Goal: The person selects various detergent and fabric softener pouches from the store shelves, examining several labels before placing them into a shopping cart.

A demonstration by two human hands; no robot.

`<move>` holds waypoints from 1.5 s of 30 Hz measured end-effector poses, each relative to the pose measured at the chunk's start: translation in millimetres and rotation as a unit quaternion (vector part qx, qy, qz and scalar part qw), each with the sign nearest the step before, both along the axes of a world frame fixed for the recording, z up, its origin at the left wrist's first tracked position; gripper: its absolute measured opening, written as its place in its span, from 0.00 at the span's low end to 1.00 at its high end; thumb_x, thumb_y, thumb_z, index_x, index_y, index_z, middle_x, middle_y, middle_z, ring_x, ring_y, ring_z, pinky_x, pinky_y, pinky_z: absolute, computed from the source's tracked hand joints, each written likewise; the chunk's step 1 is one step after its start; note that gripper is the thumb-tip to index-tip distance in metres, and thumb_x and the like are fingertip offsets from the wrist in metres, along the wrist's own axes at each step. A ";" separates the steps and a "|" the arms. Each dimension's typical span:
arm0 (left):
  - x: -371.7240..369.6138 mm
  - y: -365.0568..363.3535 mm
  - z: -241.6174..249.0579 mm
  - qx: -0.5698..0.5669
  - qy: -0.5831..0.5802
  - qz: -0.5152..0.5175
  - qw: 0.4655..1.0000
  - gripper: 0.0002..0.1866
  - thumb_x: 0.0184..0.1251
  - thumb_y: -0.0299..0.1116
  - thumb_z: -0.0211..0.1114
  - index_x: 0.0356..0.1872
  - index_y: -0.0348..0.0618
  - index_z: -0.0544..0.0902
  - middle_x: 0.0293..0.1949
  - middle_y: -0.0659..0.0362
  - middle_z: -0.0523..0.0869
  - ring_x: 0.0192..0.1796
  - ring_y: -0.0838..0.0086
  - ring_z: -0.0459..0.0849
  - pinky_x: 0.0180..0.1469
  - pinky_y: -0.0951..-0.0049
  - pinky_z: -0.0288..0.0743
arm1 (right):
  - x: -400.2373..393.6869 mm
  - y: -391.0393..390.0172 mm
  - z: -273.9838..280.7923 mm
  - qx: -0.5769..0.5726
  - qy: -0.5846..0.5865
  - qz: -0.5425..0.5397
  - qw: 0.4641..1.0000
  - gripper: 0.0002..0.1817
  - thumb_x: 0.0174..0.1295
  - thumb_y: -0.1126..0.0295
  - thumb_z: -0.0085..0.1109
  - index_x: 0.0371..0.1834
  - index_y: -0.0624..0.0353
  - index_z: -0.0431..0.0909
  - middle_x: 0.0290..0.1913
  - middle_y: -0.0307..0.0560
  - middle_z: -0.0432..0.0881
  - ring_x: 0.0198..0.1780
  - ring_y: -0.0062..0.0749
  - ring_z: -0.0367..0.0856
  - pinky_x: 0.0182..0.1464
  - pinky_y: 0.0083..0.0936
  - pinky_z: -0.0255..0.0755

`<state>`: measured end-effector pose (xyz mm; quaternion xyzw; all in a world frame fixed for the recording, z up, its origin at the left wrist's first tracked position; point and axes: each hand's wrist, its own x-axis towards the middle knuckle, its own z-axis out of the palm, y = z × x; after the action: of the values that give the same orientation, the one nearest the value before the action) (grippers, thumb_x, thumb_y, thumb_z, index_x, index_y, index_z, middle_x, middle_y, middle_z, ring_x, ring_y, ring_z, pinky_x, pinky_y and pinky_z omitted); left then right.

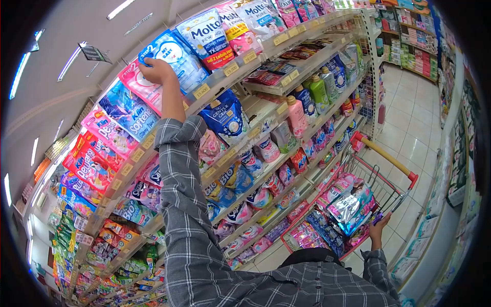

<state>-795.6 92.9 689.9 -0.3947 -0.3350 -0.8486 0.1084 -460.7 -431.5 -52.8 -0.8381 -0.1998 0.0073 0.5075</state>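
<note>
Up on the top shelf, my left hand (159, 70) grips the upper corner of a blue "My Baby" refill pouch (179, 60). That pouch leans in the row between a pink "Step 2" pouch (140, 84) and a white-and-blue Molto pouch (202, 36). Low on the right, my right hand (377, 233) is closed at the side of the shopping cart (404, 192), close to a dark purple packet (377, 217). What its fingers hold is too small to make out. Inside the cart lie a shiny teal-and-silver pack (353, 207) and strips of purple sachets (322, 233).
Shelves of pouches and bottles run along the left, with price labels (202, 91) on their edges. A dark blue Gentle Gen pouch (225, 116) stands one level below. The cart's yellow handle (386, 156) points into the tiled aisle (409, 112). More shelving (434, 230) lines the right.
</note>
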 end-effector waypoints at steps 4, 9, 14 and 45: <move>7.7 -12.2 0.6 0.060 0.012 -0.006 0.998 0.17 0.71 0.37 0.49 0.36 0.28 0.76 0.34 0.39 0.82 0.37 0.44 0.80 0.40 0.51 0.70 | -0.9 0.2 5.7 -0.007 0.010 0.000 1.000 0.59 0.44 0.83 0.58 0.75 0.59 0.24 0.76 0.64 0.29 0.77 0.55 0.28 0.76 0.40 0.31; -1.5 -22.3 21.7 0.071 0.042 -0.010 0.997 0.19 0.71 0.37 0.50 0.39 0.24 0.77 0.36 0.37 0.82 0.37 0.44 0.80 0.41 0.54 0.72 | -0.7 1.8 9.2 -0.001 0.021 0.001 1.000 0.60 0.44 0.84 0.59 0.75 0.60 0.24 0.75 0.65 0.29 0.77 0.56 0.28 0.76 0.41 0.31; -10.4 -39.5 48.4 0.158 -0.009 -0.130 0.979 0.18 0.70 0.35 0.51 0.38 0.24 0.78 0.33 0.44 0.83 0.34 0.61 0.81 0.38 0.62 0.73 | 1.7 3.3 9.1 -0.001 0.014 0.002 1.000 0.60 0.44 0.84 0.60 0.74 0.60 0.24 0.75 0.65 0.29 0.77 0.57 0.28 0.76 0.41 0.32; 58.4 -268.3 -345.8 -0.376 0.077 -0.734 0.559 0.17 0.74 0.40 0.54 0.52 0.36 0.74 0.43 0.55 0.84 0.41 0.72 0.85 0.42 0.76 0.79 | -207.8 81.3 314.8 0.327 0.402 0.389 0.762 0.30 0.51 0.68 0.72 0.56 0.66 0.72 0.48 0.47 0.81 0.47 0.29 0.81 0.52 0.27 0.75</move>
<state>-737.2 -175.3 344.2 -0.5728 -0.2087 -0.3980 -0.6855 -668.5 -350.1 262.0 -0.3917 -0.2764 0.4747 0.7381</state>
